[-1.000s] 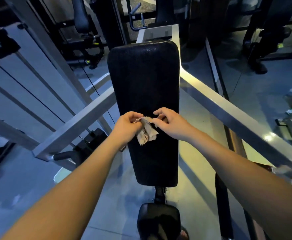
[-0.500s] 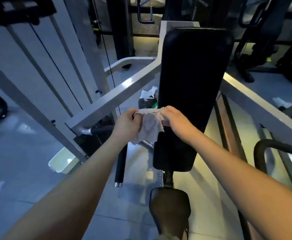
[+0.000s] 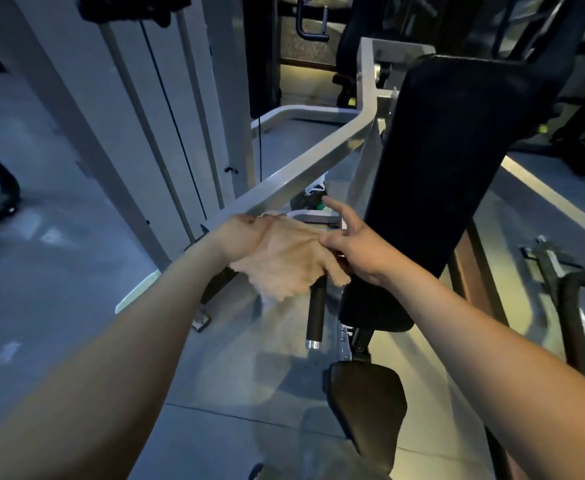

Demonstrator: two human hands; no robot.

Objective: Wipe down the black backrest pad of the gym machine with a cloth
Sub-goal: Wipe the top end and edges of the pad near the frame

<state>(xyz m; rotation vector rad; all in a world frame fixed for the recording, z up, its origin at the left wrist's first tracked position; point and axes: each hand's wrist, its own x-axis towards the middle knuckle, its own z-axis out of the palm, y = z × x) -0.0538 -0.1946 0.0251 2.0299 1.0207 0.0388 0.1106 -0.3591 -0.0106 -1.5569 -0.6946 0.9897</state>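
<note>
Cloth [image 3: 284, 268] now wider, left of pad [image 3: 457, 168]

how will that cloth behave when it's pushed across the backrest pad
Probably floppy: the cloth drapes over the left hand, ragged edge hanging limp. Looks thin, so likely light. It may bunch rather than slide flat on the pad.

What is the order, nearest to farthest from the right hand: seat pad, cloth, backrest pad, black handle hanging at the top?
From the right hand:
1. cloth, touching it, on its left.
2. backrest pad, just to its right.
3. seat pad, below, toward the person.
4. hanging handle, far off, top of view.
</note>
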